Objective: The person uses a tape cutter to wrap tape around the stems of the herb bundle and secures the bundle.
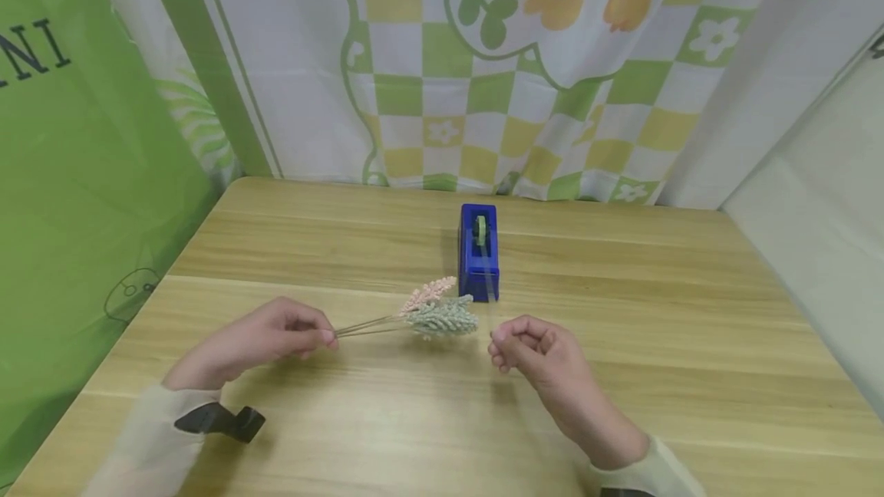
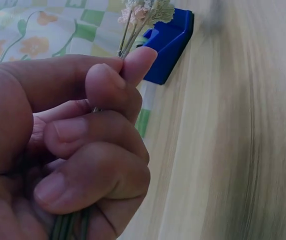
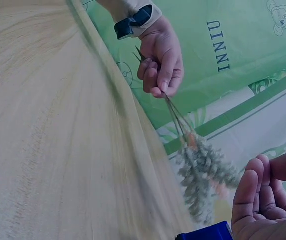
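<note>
My left hand (image 1: 279, 336) pinches the thin stems of a small bunch of artificial flower sprigs (image 1: 442, 318), with pale green and pink heads that point to the right. In the left wrist view the stems (image 2: 70, 226) run down through the curled fingers. A blue tape dispenser (image 1: 479, 282) stands just behind the flower heads, a roll of tape (image 1: 481, 230) in its top. From its front a clear strip of tape (image 1: 491, 286) runs toward my right hand (image 1: 539, 351), whose thumb and forefinger pinch its end.
The wooden table (image 1: 656, 313) spans the front. A patterned curtain (image 1: 442, 90) hangs along its back edge, with a green cloth (image 1: 62, 213) at the left and a white surface (image 1: 815, 198) at the right. Black straps (image 1: 221, 422) are on the wrists.
</note>
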A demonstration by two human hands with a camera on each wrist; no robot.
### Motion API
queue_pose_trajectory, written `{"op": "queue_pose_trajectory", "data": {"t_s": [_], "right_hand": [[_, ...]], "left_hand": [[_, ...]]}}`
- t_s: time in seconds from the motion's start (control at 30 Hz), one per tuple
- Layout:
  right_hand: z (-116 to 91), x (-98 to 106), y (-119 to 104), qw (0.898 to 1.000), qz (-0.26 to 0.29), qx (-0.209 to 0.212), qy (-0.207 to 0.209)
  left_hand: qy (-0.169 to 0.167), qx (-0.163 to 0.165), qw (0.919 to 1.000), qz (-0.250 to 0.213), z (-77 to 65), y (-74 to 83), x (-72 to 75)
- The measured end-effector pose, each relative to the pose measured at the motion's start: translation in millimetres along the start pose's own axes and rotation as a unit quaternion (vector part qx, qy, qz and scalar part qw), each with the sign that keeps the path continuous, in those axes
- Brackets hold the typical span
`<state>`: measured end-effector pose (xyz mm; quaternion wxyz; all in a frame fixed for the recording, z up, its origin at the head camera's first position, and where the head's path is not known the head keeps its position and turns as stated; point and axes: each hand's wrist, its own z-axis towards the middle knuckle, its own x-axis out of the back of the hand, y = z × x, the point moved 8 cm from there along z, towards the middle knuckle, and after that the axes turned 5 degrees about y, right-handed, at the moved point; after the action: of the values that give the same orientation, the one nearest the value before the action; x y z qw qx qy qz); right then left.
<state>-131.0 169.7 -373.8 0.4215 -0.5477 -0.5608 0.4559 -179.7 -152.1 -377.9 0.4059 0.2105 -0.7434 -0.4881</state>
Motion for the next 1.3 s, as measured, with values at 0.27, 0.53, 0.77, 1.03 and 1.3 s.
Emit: {"op": "queue_pose_trajectory", "data": {"t_s": [0.27, 0.53, 0.77, 1.03, 1.3], "right_hand": [[-1, 0, -2, 1.0, 0.003, -0.003, -0.002], [-2, 0, -5, 1.0, -0.001, 0.002, -0.005], [-2, -3, -7, 1.0, 0.007, 0.002, -0.01], [-3, -4, -6, 1.0, 0.003, 0.004, -0.007], [-3, -4, -6, 1.0, 0.001, 0.007, -0.004]], "left_hand": [[-0.007, 0.004, 1.0, 0.005, 11.3, 6.3, -19.0], [-0.01, -0.019, 0.9996, 0.018, 23.6, 15.9, -36.3], [-0.006, -0.025, 0.9994, 0.023, 36.0, 22.0, -50.6], [-0.013, -0.039, 0.9988, 0.028, 60.8, 36.8, -69.9], [-0.007, -0.075, 0.9951, 0.064, 79.9, 58.8, -87.5]]}}
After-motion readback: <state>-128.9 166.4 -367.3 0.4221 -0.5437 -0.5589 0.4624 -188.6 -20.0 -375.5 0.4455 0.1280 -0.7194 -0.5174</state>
